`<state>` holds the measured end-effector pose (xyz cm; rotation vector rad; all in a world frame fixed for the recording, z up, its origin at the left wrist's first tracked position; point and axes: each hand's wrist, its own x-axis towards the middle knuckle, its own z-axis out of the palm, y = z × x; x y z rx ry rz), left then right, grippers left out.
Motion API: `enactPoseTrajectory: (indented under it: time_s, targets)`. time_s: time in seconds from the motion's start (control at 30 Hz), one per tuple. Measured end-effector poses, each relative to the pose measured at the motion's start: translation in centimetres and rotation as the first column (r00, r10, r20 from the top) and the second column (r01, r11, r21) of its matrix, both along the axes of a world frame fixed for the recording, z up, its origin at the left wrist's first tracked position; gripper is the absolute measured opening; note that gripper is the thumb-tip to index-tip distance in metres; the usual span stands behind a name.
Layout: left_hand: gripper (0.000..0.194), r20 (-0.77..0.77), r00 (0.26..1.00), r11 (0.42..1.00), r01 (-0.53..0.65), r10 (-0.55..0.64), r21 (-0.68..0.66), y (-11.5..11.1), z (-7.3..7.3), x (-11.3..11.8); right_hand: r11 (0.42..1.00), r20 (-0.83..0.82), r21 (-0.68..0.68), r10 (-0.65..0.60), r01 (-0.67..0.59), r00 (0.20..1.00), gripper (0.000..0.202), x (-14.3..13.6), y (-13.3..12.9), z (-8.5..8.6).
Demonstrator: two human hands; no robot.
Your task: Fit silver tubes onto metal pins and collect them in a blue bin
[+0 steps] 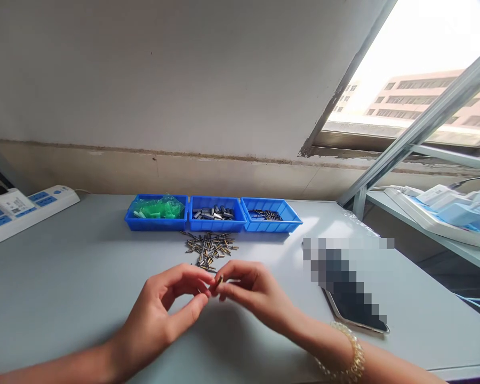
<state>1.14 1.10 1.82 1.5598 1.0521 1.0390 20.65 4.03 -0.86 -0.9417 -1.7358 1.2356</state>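
Note:
My left hand (172, 301) and my right hand (250, 288) meet fingertip to fingertip above the table, just in front of a pile of small metal pins (210, 248) with dark and brass-coloured parts. Between the thumb and index finger of my right hand is a small metal pin (220, 281), mostly covered by the fingers. The left thumb and fingertips are pinched together right beside it; what they hold, if anything, is hidden.
Behind the pile stand three blue bins: one with green pieces in a clear bag (156, 207), one with grey metal parts (214, 213), one with thin dark pins (270, 215). A phone (352, 298) lies right. Power strips (60, 196) (440, 213) flank the table.

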Motion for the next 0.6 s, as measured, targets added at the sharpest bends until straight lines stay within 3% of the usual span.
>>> enactPoseTrajectory:
  time_s: [0.03,0.07,0.1,0.2,0.3,0.43,0.6]
  targets:
    - [0.014,-0.036,0.999,0.999,-0.035,0.036,0.035,0.4,0.0,-0.2,0.989,0.049,0.130,-0.076,0.069,0.996,0.027,0.7,0.8,0.3]
    - [0.015,-0.086,0.994,0.995,-0.067,0.073,0.077,0.8,0.0,-0.5,0.932,0.099,0.317,-0.214,0.173,0.972,0.028,1.5,1.8,0.7]
    - [0.015,-0.156,0.982,0.988,-0.085,0.105,0.131,1.3,0.0,-0.8,0.883,0.104,0.399,-0.311,0.247,0.945,0.027,2.5,2.9,1.1]
    - [0.017,-0.398,0.903,0.952,-0.038,0.163,0.305,2.7,-0.6,-1.6,0.746,0.097,0.525,-0.530,0.409,0.843,0.026,5.9,6.6,2.1]
    - [0.016,-0.519,0.843,0.929,0.068,0.142,0.364,3.4,-1.5,-1.9,0.652,0.145,0.614,-0.647,0.445,0.749,0.025,8.1,8.9,2.3]
    - [0.008,-0.595,0.799,0.916,0.174,0.083,0.362,3.4,-2.2,-1.8,0.647,0.215,0.662,-0.646,0.377,0.732,0.025,8.1,8.8,1.7]
    - [0.010,-0.627,0.774,0.907,0.199,0.087,0.372,3.7,-1.8,-2.0,0.705,0.253,0.651,-0.552,0.281,0.795,0.021,6.1,6.3,1.4]
